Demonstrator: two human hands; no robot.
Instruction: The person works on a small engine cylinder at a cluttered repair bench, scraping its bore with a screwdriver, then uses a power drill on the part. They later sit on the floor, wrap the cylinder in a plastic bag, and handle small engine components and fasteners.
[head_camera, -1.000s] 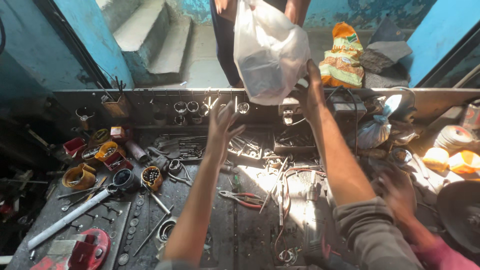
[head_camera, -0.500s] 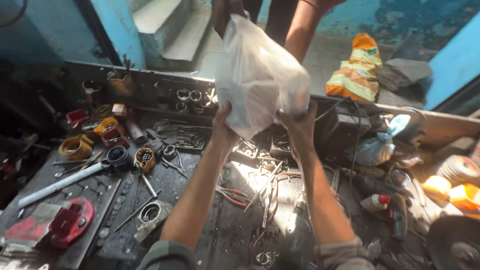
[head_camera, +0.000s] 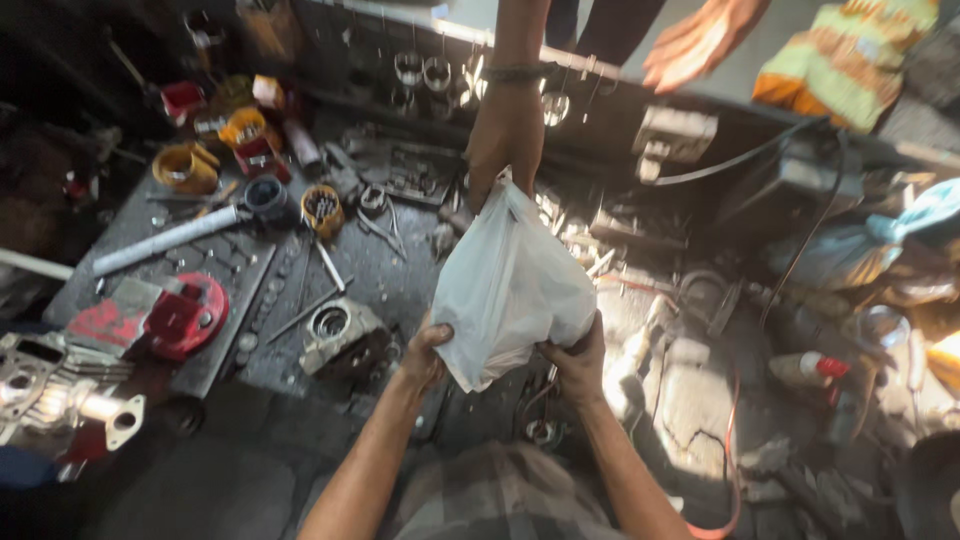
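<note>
White plastic bag (head_camera: 510, 290) hangs over the cluttered workbench (head_camera: 400, 270), near the centre of the head view. Left hand (head_camera: 428, 352) grips its lower corner at seven o'clock, fingers curled into the plastic. Right hand (head_camera: 578, 358) clutches the bottom at five o'clock. Another person's hand (head_camera: 505, 135) pinches the bag's top at twelve o'clock. A red round part (head_camera: 185, 315) lies at nine o'clock.
</note>
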